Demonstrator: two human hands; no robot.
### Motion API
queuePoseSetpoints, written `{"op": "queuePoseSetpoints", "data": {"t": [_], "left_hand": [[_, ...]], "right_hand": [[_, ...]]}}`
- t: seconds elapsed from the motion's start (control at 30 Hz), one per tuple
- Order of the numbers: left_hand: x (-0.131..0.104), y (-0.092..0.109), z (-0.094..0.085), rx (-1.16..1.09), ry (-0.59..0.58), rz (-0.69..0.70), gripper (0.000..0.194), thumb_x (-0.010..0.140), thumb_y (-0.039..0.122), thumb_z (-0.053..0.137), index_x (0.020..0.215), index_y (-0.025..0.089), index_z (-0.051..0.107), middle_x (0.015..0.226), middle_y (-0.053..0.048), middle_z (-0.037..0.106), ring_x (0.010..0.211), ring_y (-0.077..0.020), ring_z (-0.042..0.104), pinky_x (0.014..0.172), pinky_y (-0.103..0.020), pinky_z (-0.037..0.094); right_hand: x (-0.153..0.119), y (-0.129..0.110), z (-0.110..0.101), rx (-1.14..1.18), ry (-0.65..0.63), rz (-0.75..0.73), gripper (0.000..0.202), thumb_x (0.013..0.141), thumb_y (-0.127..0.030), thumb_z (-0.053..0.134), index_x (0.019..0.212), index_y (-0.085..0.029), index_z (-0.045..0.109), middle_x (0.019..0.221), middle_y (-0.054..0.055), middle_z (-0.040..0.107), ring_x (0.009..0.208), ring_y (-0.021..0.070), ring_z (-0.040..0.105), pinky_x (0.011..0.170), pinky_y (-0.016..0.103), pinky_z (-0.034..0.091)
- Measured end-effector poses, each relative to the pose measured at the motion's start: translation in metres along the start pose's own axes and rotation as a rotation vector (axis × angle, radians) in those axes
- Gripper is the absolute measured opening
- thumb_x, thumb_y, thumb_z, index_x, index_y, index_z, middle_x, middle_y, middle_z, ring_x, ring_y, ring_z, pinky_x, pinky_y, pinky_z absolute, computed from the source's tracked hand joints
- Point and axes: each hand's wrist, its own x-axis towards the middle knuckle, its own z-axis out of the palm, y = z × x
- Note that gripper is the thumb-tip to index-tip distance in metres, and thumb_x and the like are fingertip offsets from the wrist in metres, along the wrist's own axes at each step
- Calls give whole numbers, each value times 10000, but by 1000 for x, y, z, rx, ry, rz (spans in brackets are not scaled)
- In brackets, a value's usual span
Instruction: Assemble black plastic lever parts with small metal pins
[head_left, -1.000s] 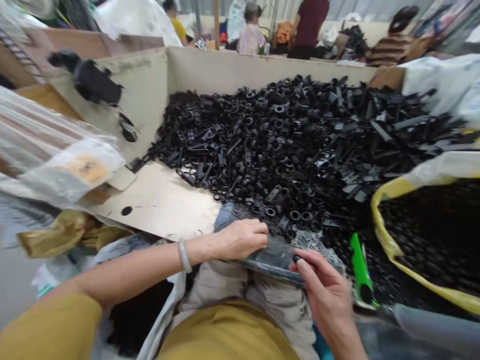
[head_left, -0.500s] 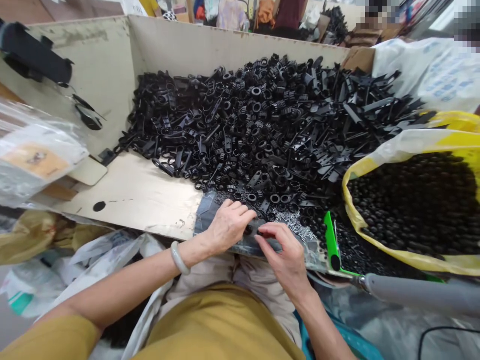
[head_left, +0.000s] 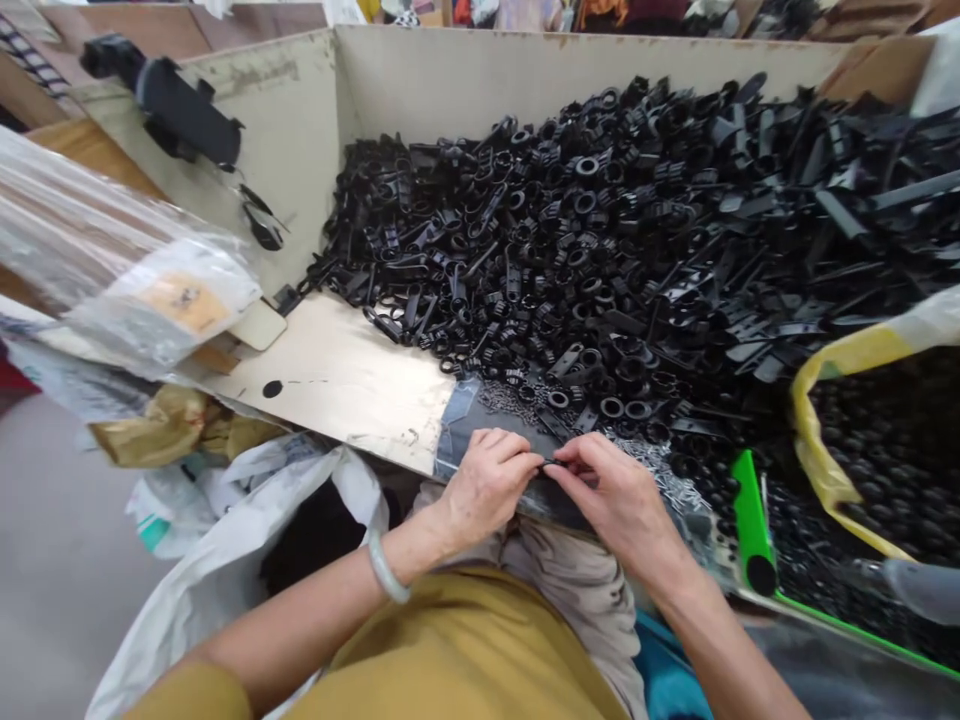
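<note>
A flat, pale board (head_left: 345,390) gives low passage at the left, between a plastic-wrapped bundle (head_left: 180,300) and a broad heap of black parts (head_left: 525,250). The heap blocks the middle; at right, a green bar (head_left: 752,520) and a yellow-rimmed bag (head_left: 821,410) obstruct sideways movement.

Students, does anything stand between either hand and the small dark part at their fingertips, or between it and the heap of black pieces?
Nothing visible does. The left hand and right hand meet at the small dark part, and no barrier shows before the heap of black pieces.
</note>
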Motion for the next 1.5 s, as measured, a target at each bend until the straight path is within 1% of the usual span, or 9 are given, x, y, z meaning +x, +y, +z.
{"op": "queuePoseSetpoints", "data": {"t": [0.23,0.4,0.67,0.83,0.93,1.13,1.23,1.3,1.5], "left_hand": [[-4,-4,3,6,3,22,178,1033,207,525,1056,185,700,984,-42,694,948,-204,580,838,-363,407],[-4,-5,4,10,-23,4,201,1040,205,502,1077,195,699,1000,-47,692,954,-201,578,861,-364,410],[0,-5,-2,13,-104,12,195,1042,203,498,1065,202,692,989,-43,678,950,-197,565,854,-362,411],[2,-5,-5,-9,-81,-6,203,1047,213,490,995,198,686,970,-46,683,930,-202,575,833,-368,422],[1,-1,-3,-52,-6,-10,209,1035,177,480,1152,186,654,1041,-67,689,970,-216,595,864,-384,446],[3,17,0,-165,139,-88,341,974,88,441,1281,172,564,1165,-101,677,1110,-236,606,980,-421,472],[5,22,6,-192,130,-80,264,995,147,487,1229,179,606,1117,-85,702,1061,-226,630,951,-403,479],[6,23,10,-187,154,-83,205,1016,196,511,1173,189,642,1043,-68,721,994,-214,647,906,-383,482],[8,23,16,-270,168,-70,161,1030,211,540,1095,193,686,947,-32,743,904,-176,657,862,-347,472]], "right_hand": [[0,-2,-1,-112,2,-126,68,997,-247,611,945,-211,638,903,13,661,678,127,671,625,243,552],[-3,-8,-3,-108,-4,-214,115,1023,-206,562,1073,-218,665,1044,45,698,853,138,717,758,230,575],[-5,-5,-2,-132,48,-188,100,1014,-205,581,1022,-211,681,890,32,671,767,148,690,687,246,552],[-1,-6,-1,-142,-4,-114,110,1004,-222,598,958,-211,698,862,35,665,756,166,691,660,270,546],[-2,-7,1,-82,-3,-50,116,996,-226,599,981,-211,714,879,47,677,793,183,697,701,294,572],[-18,-2,-22,239,62,164,374,961,-311,661,1329,-243,648,1088,62,724,840,164,729,777,313,634],[-28,2,-40,142,195,213,219,993,-316,612,1157,-234,732,1044,62,729,845,169,712,740,302,605],[-34,3,-41,16,169,213,200,1009,-317,581,1053,-222,751,955,58,726,805,173,691,703,296,573],[-42,0,-6,-291,97,177,227,1033,-312,525,973,-211,719,884,45,705,773,176,677,687,286,513]]}}
